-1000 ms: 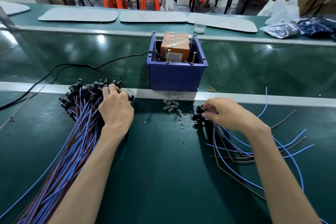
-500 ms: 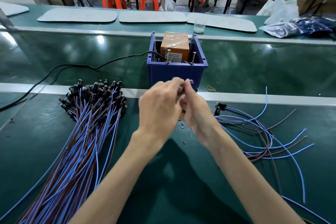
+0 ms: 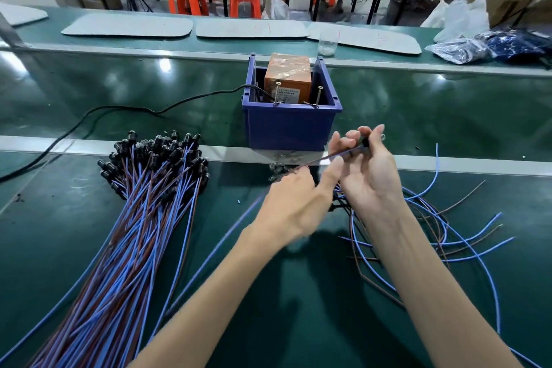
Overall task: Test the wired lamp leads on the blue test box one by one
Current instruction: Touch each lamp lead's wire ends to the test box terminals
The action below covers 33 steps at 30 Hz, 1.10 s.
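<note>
The blue test box (image 3: 288, 128) stands on the conveyor's near rail, an orange unit (image 3: 288, 75) inside and two upright metal pins (image 3: 319, 95) at its front rim. My right hand (image 3: 369, 173) pinches the black socket end of one lamp lead (image 3: 343, 154) just right of the box front. My left hand (image 3: 294, 206) pinches that lead's wires lower down. A big bundle of blue and brown leads (image 3: 149, 188) lies to the left. Several loose leads (image 3: 448, 224) lie to the right.
A black power cable (image 3: 119, 109) runs left from the box across the green belt (image 3: 134, 89). Small bulbs (image 3: 277, 172) are heaped in front of the box. A clear cup (image 3: 328, 43), grey mats and plastic bags lie on the far bench. A person sits on an orange stool beyond.
My hands left the two piles, met in front of the box with one lead, and now draw apart: the right holds the socket end up, the left slides down the wires.
</note>
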{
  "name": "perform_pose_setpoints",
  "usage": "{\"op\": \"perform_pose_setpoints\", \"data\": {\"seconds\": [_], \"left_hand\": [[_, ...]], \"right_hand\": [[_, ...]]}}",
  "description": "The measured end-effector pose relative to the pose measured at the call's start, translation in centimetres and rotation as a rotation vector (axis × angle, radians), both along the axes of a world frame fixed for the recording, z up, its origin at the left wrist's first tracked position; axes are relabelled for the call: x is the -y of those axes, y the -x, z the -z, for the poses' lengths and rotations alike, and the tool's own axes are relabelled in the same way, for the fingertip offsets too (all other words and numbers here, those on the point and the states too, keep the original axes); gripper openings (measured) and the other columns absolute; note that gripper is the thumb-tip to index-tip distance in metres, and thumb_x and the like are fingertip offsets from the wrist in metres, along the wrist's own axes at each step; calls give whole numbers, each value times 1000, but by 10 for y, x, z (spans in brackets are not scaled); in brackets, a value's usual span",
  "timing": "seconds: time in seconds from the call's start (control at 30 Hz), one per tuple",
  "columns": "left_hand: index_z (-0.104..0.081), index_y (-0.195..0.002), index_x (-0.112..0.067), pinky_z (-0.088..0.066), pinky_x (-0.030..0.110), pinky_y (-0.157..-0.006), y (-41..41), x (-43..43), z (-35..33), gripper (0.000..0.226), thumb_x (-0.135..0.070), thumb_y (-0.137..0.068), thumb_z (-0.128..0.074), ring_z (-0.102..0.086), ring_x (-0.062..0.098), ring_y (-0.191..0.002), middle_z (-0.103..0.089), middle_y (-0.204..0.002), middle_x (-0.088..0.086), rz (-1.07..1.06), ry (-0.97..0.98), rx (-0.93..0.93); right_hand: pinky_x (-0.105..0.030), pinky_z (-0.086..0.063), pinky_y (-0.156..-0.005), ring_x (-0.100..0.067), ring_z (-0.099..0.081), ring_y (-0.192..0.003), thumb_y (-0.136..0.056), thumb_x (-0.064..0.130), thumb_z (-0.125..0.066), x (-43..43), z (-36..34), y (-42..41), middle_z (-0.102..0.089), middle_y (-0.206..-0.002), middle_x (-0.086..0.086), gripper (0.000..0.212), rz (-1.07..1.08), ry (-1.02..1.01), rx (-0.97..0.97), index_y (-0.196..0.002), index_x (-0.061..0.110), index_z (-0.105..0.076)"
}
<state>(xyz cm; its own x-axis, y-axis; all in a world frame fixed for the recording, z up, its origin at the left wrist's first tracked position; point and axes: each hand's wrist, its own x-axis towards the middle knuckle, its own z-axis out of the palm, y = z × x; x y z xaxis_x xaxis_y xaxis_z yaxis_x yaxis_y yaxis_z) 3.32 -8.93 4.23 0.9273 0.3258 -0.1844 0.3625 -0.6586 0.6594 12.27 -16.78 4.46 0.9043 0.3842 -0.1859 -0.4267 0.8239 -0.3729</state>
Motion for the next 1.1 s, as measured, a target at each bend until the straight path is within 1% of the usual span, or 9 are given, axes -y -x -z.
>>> {"op": "perform_pose_setpoints", "data": {"seconds": [0.07,0.17,0.27,0.4,0.5,0.63,0.8,0.93,1.1], "left_hand": [[-27,-149,-14,-25,38,-115,0,-1,-4,78,-68,-93,-21,-36,23,-138,-31,-155,2,-149,467,160],[-56,-105,-18,-50,32,-92,-6,-8,-11,40,-47,-102,-29,-62,11,-99,-68,-105,-1,-554,1060,553],[-54,-84,-12,-52,25,-71,-5,-28,-12,38,-28,-106,-27,-67,11,-68,-67,-61,-1,-843,1442,737],[-44,-75,-12,-49,24,-56,-4,-42,-10,38,-23,-107,-26,-54,13,-48,-45,-55,0,-1058,1719,840],[-38,-72,-16,-34,14,-37,-5,-54,-9,37,-19,-106,-24,-34,7,-29,-34,-40,-6,-1083,1762,883],[-36,-72,-18,-22,15,-32,-2,-70,-9,34,-16,-104,-24,-24,6,-27,-29,-35,-9,-1085,1673,899],[-35,-71,-19,-14,17,-29,-5,-63,-1,31,-19,-102,-29,-19,5,-27,-27,-37,-11,-973,1489,681],[-37,-75,-18,-10,16,-30,-8,-57,6,37,-37,-105,-28,-18,4,-27,-25,-38,-11,-828,1363,537],[-48,-81,-16,-14,15,-34,-7,-47,10,35,-32,-106,-28,-19,2,-31,-28,-42,-12,-512,1159,406]], "right_hand": [[-19,-49,-49,-9,-41,-42,-102,36,-39,6,-3,-5,-45,-53,2,38,9,18,19,-75,11,-47],[-14,-31,-38,-7,-29,-39,-103,37,-37,19,-5,-15,-35,-48,5,40,32,84,8,-71,14,-44],[-15,-19,-34,-6,-23,-36,-104,36,-36,33,-4,-25,-30,-43,7,41,75,208,-13,-69,16,-42],[-16,-13,-34,-5,-20,-33,-104,33,-36,44,-2,-34,-25,-40,9,40,94,335,-45,-67,18,-40],[-17,-11,-33,-5,-17,-33,-103,29,-37,53,-3,-40,-23,-39,9,40,116,412,-48,-65,19,-38],[-17,-11,-33,-6,-15,-32,-98,23,-39,66,-6,-46,-21,-38,10,37,159,528,-24,-62,21,-32],[-16,-15,-34,-5,-18,-34,-96,20,-48,63,-3,-44,-22,-40,10,44,148,712,89,-58,21,-24],[-14,-19,-34,-4,-29,-40,-93,23,-57,48,-1,-35,-40,-47,8,45,24,869,253,-55,18,-35],[-11,-23,-37,-2,-34,-45,-93,19,-60,32,-1,-18,-58,-66,6,27,-82,1032,555,-66,18,-66]]}}
